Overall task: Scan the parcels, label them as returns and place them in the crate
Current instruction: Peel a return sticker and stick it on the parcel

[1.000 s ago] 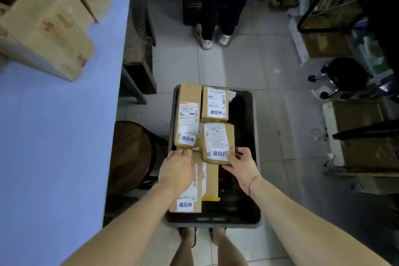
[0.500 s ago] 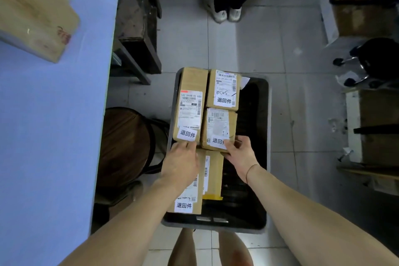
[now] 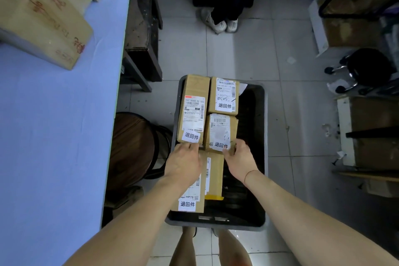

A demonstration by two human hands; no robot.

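Observation:
A black crate [image 3: 266,157] stands on the floor in front of my legs and holds several brown parcels with white return stickers. A long parcel [image 3: 194,110] lies at its far left and a smaller one [image 3: 225,95] at the far middle. Just nearer lies a small parcel [image 3: 220,129]. My right hand [image 3: 239,160] pinches its near right corner, thumb on the sticker. My left hand [image 3: 183,164] holds its near left corner, fingertips against the long parcel's near end. Two more parcels [image 3: 213,175] lie under my hands. The crate's right side shows bare black bottom.
A blue table [image 3: 54,136] runs along the left with big cardboard boxes [image 3: 43,17] on it. A round brown stool [image 3: 131,149] stands between table and crate. A dark bench [image 3: 142,28], another person's shoes [image 3: 220,24], a black wheeled stool [image 3: 367,67] and floor boxes [image 3: 371,131] surround the crate.
Both hands have lowered the small parcel into the crate, where it now lies flat against the far small parcel and beside the long one. My head has tipped slightly.

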